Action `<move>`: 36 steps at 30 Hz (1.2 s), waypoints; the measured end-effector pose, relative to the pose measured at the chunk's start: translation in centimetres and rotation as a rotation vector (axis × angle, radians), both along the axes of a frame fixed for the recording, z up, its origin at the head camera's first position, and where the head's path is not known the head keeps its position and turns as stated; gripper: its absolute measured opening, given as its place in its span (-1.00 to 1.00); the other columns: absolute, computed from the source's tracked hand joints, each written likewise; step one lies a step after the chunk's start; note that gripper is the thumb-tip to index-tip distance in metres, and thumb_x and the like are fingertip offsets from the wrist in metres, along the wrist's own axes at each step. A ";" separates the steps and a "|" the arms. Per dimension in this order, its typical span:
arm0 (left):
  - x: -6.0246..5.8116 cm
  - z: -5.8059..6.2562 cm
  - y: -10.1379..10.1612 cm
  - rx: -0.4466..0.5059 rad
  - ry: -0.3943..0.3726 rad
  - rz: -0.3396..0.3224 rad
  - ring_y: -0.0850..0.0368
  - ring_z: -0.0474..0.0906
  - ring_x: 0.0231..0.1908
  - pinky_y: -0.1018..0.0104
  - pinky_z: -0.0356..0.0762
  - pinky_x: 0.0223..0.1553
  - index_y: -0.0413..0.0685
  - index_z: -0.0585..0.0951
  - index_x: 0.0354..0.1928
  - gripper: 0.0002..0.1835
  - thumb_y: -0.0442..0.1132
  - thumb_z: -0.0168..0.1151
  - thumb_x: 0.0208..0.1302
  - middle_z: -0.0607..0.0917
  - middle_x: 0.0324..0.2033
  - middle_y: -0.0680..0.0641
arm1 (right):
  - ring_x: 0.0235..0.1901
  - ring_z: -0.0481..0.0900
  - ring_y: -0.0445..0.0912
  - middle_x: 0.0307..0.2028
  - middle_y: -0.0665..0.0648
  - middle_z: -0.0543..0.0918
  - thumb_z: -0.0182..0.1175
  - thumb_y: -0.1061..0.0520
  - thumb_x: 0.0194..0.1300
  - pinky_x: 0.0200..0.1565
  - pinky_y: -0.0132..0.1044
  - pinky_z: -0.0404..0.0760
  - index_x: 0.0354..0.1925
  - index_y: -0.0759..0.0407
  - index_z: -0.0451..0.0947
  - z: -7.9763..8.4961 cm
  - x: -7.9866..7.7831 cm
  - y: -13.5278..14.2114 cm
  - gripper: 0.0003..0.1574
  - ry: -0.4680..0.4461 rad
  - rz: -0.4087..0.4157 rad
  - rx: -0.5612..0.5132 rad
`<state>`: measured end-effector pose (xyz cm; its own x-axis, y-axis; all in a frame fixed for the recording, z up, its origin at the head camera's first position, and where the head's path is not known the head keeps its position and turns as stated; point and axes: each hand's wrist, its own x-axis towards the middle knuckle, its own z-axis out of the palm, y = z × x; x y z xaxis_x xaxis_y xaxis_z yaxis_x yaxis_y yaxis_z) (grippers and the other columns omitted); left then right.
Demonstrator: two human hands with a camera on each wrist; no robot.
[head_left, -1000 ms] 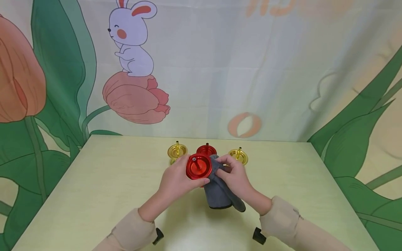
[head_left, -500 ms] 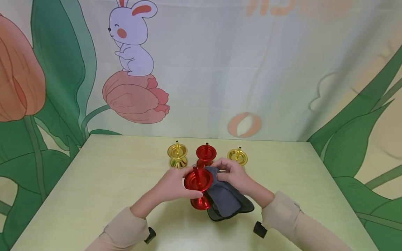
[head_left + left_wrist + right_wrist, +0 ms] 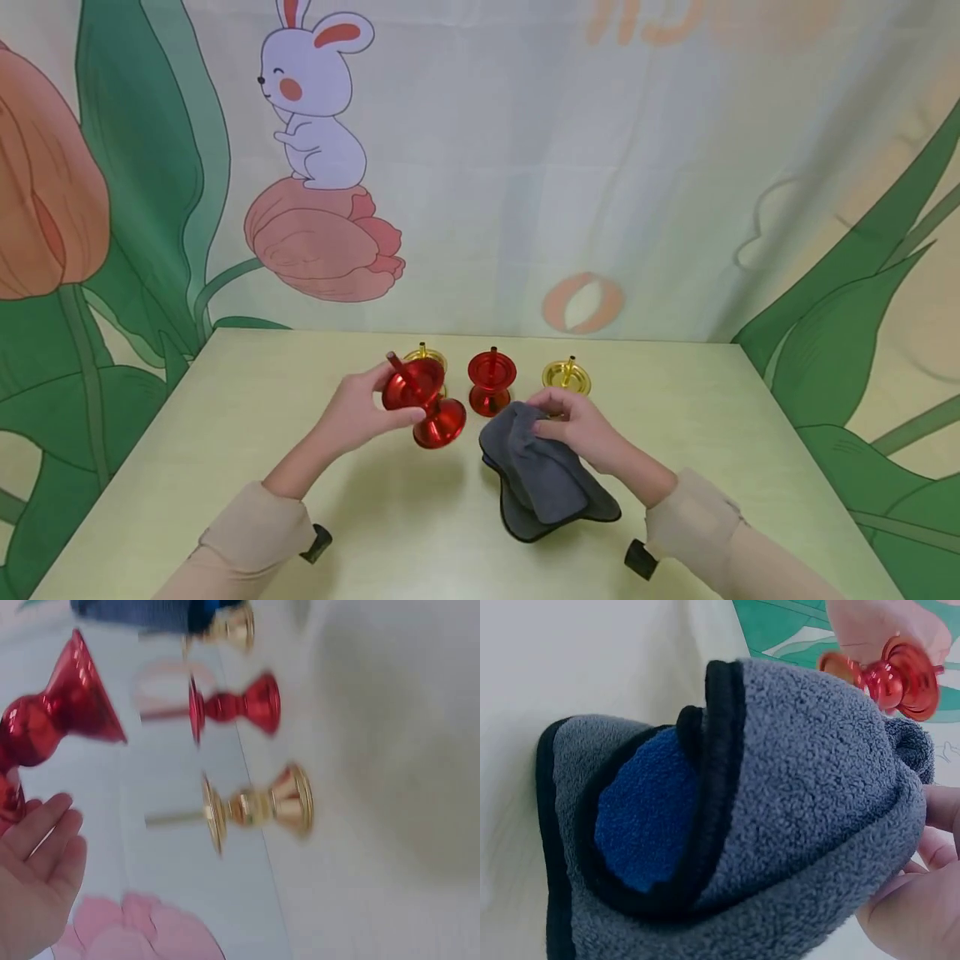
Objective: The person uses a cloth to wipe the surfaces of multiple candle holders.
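Your left grip (image 3: 358,414) pinches the tilted red holder (image 3: 412,385) by its dish, thumb on the near side. You have it raised above the surface (image 3: 247,467), its long axis on a slant: the spike points up and to your left, the round foot down and to your right. Your right grip (image 3: 581,425) pinches the top of the grey cloth (image 3: 536,475), which drapes down towards you, apart from that holder; its blue patch shows in the right wrist view. Beyond your hands, a left gold holder (image 3: 424,353), partly hidden, a second red holder (image 3: 491,371) and a right gold holder (image 3: 567,377) stand with spikes up on the pale surface. Behind it hangs a curtain (image 3: 487,208) printed with a rabbit, tulips and green leaves.
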<state>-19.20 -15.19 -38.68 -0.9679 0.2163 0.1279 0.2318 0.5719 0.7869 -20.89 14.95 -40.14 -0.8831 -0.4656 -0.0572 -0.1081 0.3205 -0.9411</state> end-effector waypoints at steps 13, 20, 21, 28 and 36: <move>-4.0 -1.2 -4.8 -0.099 -0.050 0.370 -0.14 0.37 0.03 0.04 0.55 -0.18 -0.08 0.27 0.20 -0.11 0.33 0.17 -0.10 0.47 0.05 -0.19 | -0.10 0.47 -0.02 -0.02 0.31 0.46 0.07 0.36 0.13 -0.14 -0.28 0.56 -0.06 0.37 0.40 0.7 0.7 1.6 -0.65 -0.013 -0.041 0.000; -5.5 -3.6 -5.8 -0.198 -0.100 0.464 -0.15 0.39 0.00 0.01 0.51 -0.15 -0.15 0.27 0.18 -0.02 0.44 0.09 -0.16 0.48 0.04 -0.23 | -0.11 0.46 -0.05 -0.06 0.30 0.47 0.06 0.37 0.12 -0.18 -0.36 0.54 -0.07 0.40 0.40 0.7 0.7 1.9 -0.65 -0.003 -0.034 -0.014; -5.8 -4.0 -5.9 -0.207 -0.109 0.474 -0.16 0.38 0.01 0.00 0.50 -0.14 -0.16 0.26 0.18 -0.02 0.44 0.09 -0.15 0.47 0.05 -0.24 | -0.10 0.45 -0.04 -0.07 0.30 0.48 0.06 0.38 0.12 -0.19 -0.36 0.54 -0.07 0.40 0.40 0.7 0.8 2.0 -0.66 0.000 -0.033 -0.017; -6.9 -6.3 -5.9 -0.248 -0.150 0.517 -0.19 0.37 0.02 -0.04 0.48 -0.11 -0.23 0.23 0.17 -0.05 0.38 0.10 -0.10 0.45 0.06 -0.27 | -0.09 0.44 0.00 -0.11 0.26 0.49 0.07 0.38 0.12 -0.18 -0.35 0.54 -0.08 0.40 0.40 0.8 0.9 2.3 -0.67 -0.009 -0.054 -0.022; -7.6 -8.4 -6.4 -0.294 -0.180 0.561 -0.21 0.35 0.02 -0.07 0.47 -0.12 -0.24 0.20 0.19 -0.03 0.37 0.10 -0.10 0.43 0.06 -0.29 | -0.12 0.47 -0.08 -0.09 0.27 0.49 0.06 0.37 0.13 -0.16 -0.34 0.54 -0.07 0.41 0.39 0.6 0.9 2.9 -0.66 -0.022 -0.060 -0.024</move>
<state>-26.82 -21.57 -47.03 -0.9447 -0.3260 -0.0339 -0.2847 0.7648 0.5779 -20.00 17.86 -39.52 -0.9082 -0.4132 -0.0663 -0.0685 0.3032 -0.9504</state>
